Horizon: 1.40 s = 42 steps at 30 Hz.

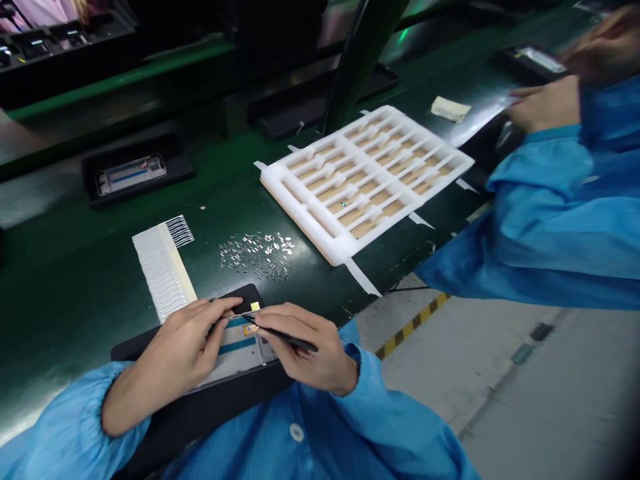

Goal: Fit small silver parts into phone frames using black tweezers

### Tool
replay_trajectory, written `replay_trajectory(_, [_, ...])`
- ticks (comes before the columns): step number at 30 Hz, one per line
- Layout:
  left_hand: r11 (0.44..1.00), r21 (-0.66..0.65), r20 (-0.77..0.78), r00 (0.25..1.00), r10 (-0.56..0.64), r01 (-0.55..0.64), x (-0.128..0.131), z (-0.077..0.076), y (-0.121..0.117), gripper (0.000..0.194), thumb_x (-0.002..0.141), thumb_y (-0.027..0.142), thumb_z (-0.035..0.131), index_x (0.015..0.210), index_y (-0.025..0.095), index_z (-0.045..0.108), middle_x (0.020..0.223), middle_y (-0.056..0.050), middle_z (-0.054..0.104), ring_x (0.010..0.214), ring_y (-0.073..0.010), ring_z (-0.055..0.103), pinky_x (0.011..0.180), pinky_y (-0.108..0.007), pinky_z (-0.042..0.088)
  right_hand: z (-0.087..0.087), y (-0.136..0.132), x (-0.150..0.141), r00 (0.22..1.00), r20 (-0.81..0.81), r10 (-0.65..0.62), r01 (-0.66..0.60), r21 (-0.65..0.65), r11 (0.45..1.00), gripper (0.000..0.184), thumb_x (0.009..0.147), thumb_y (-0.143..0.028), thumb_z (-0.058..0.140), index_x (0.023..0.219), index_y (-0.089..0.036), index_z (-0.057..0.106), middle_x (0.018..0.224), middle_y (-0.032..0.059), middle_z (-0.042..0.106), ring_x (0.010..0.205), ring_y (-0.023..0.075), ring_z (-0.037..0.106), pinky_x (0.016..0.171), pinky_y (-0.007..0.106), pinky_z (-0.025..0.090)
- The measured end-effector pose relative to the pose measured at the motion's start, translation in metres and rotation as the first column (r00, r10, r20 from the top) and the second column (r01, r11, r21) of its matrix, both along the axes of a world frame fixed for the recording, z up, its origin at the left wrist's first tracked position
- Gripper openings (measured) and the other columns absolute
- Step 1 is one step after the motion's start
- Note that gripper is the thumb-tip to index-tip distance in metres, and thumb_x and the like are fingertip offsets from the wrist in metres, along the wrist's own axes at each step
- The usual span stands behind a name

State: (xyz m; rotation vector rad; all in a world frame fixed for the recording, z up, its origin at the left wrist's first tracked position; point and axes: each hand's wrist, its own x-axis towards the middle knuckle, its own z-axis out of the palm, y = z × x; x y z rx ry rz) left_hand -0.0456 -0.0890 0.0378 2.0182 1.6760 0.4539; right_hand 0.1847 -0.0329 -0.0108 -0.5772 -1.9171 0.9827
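A silvery phone frame [235, 357] with blue strips lies tilted in a black tray [240, 393] at the table's near edge. My left hand [185, 343] covers its left side, with thumb and forefinger closed at the upper edge of the frame. In my right hand [313, 343] is a pair of black tweezers [287, 339], gripped between thumb and fingers. Their tip meets the frame's upper edge, close to a small golden piece [250, 329]. What lies between the tips is too small to make out.
Beyond the tray are a white ribbed card [163, 273] and scattered small metal bits [257, 255]. A white compartment tray [345, 247] is taped down further right. Another phone frame [133, 175] sits in a black tray at the back left. A co-worker's sleeve [565, 193] reaches in from the right.
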Motion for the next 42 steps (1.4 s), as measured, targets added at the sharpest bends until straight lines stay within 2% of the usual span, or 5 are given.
replay_trajectory(8, [0.956,0.264,-0.292,0.955,-0.05,0.131,-0.004,0.006,-0.009,0.033,0.112,0.035,0.049,0.11,0.019,0.078,0.099,-0.005,0.083,0.087,-0.024,0.078,0.081,-0.036,0.06,0.003,-0.003,-0.003,0.998,0.056,0.028,-0.032,0.062,0.998,0.037,0.099,-0.006,0.066,0.13,-0.025,0.072,0.11,0.0103,0.082,0.095,0.0238,0.078,0.085,0.04,0.068])
replay_trajectory(15, [0.926,0.359,-0.356,0.901,0.249,-0.115,-0.066,-0.001,0.045,0.033,0.109,0.039,0.05,0.114,0.021,0.077,0.121,-0.009,0.078,0.114,-0.0287,0.07,0.1,-0.042,0.055,0.015,-0.003,-0.005,0.989,-0.092,-0.115,0.1,-0.149,0.984,0.025,0.095,-0.006,0.071,0.112,-0.023,0.079,0.1,0.0094,0.082,0.09,0.023,0.08,0.081,0.036,0.068])
replay_trajectory(30, [0.941,0.33,-0.542,0.8,0.257,-0.079,-0.09,-0.03,0.069,0.036,0.11,0.032,0.038,0.103,0.014,0.068,0.099,-0.018,0.072,0.097,-0.0337,0.069,0.082,-0.044,0.055,0.021,0.004,0.0,0.975,-0.099,-0.198,0.181,-0.159,0.971,0.017,0.096,-0.009,0.071,0.105,-0.019,0.08,0.095,0.0077,0.081,0.088,0.0206,0.078,0.079,0.033,0.065])
replay_trajectory(36, [0.923,0.38,-0.395,0.892,0.22,-0.06,-0.065,-0.004,0.048,0.029,0.111,0.034,0.042,0.11,0.018,0.065,0.112,-0.013,0.072,0.103,-0.0268,0.07,0.087,-0.038,0.056,0.028,0.0,0.006,0.977,-0.142,-0.161,0.132,-0.193,0.972,0.026,0.106,-0.014,0.053,0.106,-0.019,0.078,0.117,0.0127,0.077,0.108,0.025,0.075,0.094,0.043,0.062])
replay_trajectory(42, [0.958,0.272,0.266,0.964,0.018,-0.093,-0.005,0.025,0.005,0.003,0.1,0.02,0.068,0.101,0.023,0.068,0.094,0.002,0.078,0.083,-0.0113,0.075,0.077,-0.02,0.057,0.038,-0.018,-0.011,0.988,-0.062,-0.143,0.127,-0.215,0.968,0.013,0.1,-0.013,0.067,0.108,-0.017,0.077,0.101,0.0073,0.073,0.07,0.0128,0.068,0.063,0.027,0.058])
